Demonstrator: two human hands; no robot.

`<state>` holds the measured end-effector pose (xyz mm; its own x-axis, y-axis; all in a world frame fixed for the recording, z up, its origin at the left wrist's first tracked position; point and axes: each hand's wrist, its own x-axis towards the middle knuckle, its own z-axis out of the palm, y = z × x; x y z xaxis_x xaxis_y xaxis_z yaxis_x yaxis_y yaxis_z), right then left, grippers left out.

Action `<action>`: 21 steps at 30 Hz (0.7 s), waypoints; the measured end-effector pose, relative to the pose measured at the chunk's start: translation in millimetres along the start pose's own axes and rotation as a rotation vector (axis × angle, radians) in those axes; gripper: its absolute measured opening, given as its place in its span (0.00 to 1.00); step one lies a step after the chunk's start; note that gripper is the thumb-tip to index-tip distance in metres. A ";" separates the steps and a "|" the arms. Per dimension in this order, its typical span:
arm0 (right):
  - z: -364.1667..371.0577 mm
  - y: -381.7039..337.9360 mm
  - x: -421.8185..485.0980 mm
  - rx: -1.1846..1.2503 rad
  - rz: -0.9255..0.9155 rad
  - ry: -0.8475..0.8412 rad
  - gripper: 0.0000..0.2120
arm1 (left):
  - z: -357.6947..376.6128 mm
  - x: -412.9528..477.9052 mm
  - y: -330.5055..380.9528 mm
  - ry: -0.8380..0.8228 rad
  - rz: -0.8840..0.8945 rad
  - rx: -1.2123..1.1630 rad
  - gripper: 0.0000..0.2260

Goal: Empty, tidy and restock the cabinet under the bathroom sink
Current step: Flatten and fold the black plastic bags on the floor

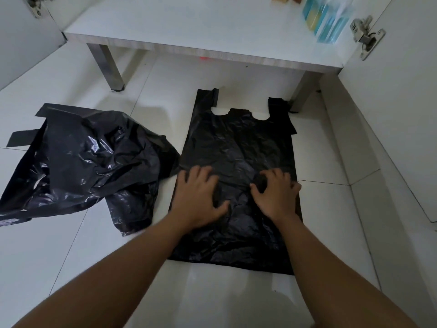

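Glossy white floor tiles (71, 233) fill the frame, with the open cabinet's base shelf (189, 31) across the top. At left lies a crumpled heap of black bags (82, 162), its edge touching the flat black bag (236, 143) at centre. Both hands press on that bag, apart: left hand (198, 197) spread flat, right hand (276, 195) with fingers slightly bent. Thin plastic on slick tile may skid or bunch under uneven pressure — any fold would then go crooked. Blue packets (326, 17) sit upper right.
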<state>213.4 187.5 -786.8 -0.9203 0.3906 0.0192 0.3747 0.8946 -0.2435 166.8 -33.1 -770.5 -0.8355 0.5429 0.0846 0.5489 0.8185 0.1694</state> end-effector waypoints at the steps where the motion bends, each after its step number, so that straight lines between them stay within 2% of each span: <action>1: 6.5 -9.3 -14.2 -0.022 -0.035 0.068 0.17 | 10.2 -8.1 9.0 -0.042 0.014 -0.003 0.30; 3: 25.1 -27.8 -48.4 -0.019 -0.072 0.102 0.14 | 32.0 -26.5 16.9 -0.122 -0.034 -0.026 0.31; 6: 47.9 -32.2 -82.2 -0.009 -0.041 0.053 0.18 | 54.7 -43.0 11.2 -0.150 -0.042 -0.037 0.35; 11: 39.0 30.9 -87.6 -0.079 0.114 0.042 0.22 | 56.7 -45.8 9.0 -0.172 -0.023 -0.039 0.49; 16: 14.8 93.1 -83.0 -0.086 0.285 0.088 0.24 | 54.6 -42.8 10.5 -0.189 -0.025 -0.044 0.50; 21: -4.0 85.1 -45.5 0.043 0.321 0.160 0.21 | 42.9 -36.4 10.4 -0.248 -0.079 -0.174 0.47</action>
<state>287.6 246.7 -804.5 -0.7260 0.6823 0.0856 0.6336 0.7122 -0.3022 203.9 -36.2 -814.0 -0.8327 0.5258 -0.1738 0.4528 0.8271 0.3330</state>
